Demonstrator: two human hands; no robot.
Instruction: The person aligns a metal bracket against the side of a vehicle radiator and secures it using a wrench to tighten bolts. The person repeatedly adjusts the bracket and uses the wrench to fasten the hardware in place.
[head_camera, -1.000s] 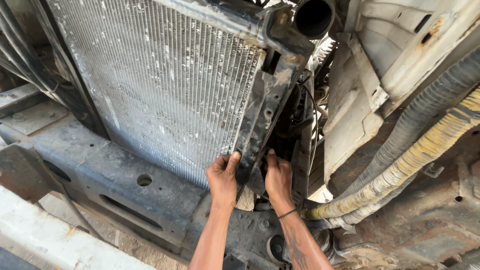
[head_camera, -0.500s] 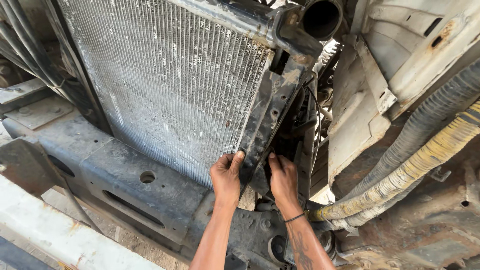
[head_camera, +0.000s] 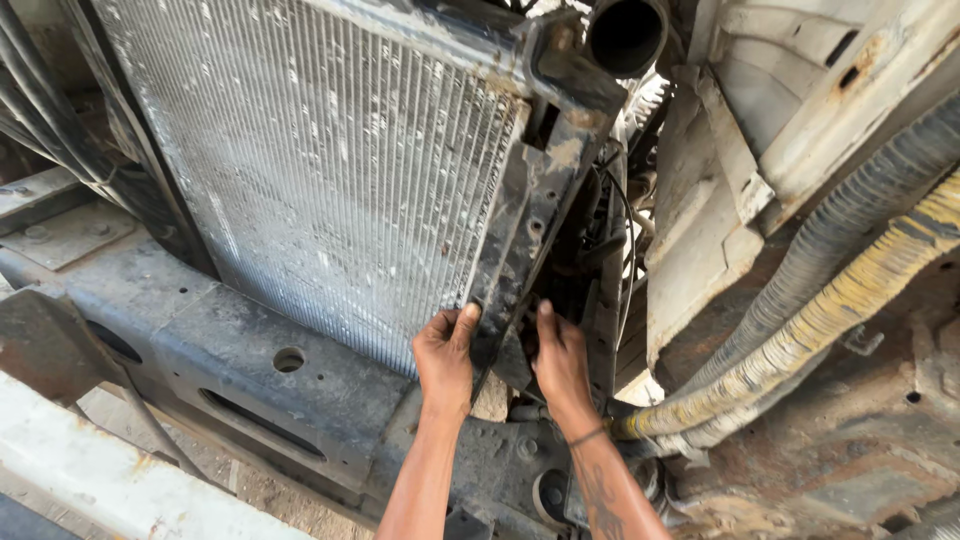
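Note:
A large dusty finned radiator (head_camera: 320, 170) stands tilted in a vehicle's front bay, with a dark rusty side bracket (head_camera: 535, 200) down its right edge. My left hand (head_camera: 445, 360) grips the radiator's lower right corner, thumb up against the bracket. My right hand (head_camera: 560, 365) reaches into the dark gap just right of that bracket, fingers on the metal behind it; its fingertips are partly hidden. A thin band circles my right wrist.
A grey steel crossmember (head_camera: 250, 350) with round and slotted holes runs below the radiator. Yellow and grey corrugated hoses (head_camera: 830, 300) slant at the right. A black pipe opening (head_camera: 625, 35) sits at the top. White body panels (head_camera: 760, 150) stand to the right.
The view has drifted slightly, so the radiator and hands sit a little further right and lower in frame. Both hands keep the same hold at the radiator's lower corner.

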